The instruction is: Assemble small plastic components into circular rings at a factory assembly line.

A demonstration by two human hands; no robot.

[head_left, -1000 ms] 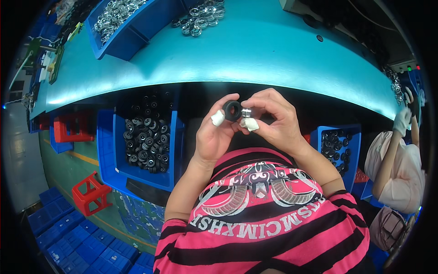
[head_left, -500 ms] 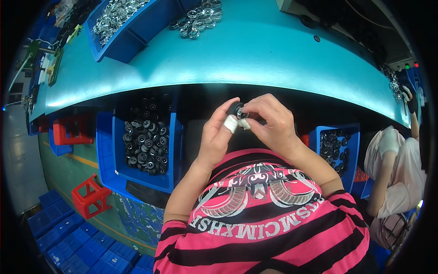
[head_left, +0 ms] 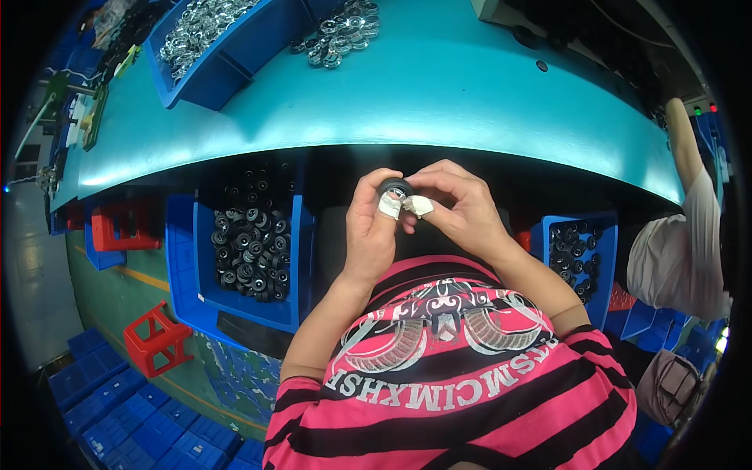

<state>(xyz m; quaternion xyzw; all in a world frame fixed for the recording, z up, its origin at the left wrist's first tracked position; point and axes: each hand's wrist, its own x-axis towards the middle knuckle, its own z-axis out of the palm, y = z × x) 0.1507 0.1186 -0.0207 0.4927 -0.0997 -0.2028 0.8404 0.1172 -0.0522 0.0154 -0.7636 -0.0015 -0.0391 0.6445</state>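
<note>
Between my two hands, in front of my chest, is a small black wheel (head_left: 395,187) with a shiny hub. My left hand (head_left: 370,223) pinches it from the left, its taped thumb against the near side. My right hand (head_left: 460,205) has its fingers on the wheel's right edge, and its thumb, also wrapped in white tape, lies close below. Part of the wheel is hidden behind the fingers. To the left of my hands stands a blue bin (head_left: 294,266) holding many similar black wheels (head_left: 251,251).
On the turquoise table (head_left: 439,102), a blue tray (head_left: 227,86) holds clear, shiny hubs, with more hubs (head_left: 345,35) heaped beside it. Another blue bin (head_left: 611,251) of wheels stands at right. A red stool (head_left: 157,337) is on the floor; a co-worker's arm (head_left: 685,149) reaches over the table.
The wheel has tilted and shifted slightly left in my hands, and my right fingers have moved from its face to its edge. The co-worker's arm now stretches toward the table's far right.
</note>
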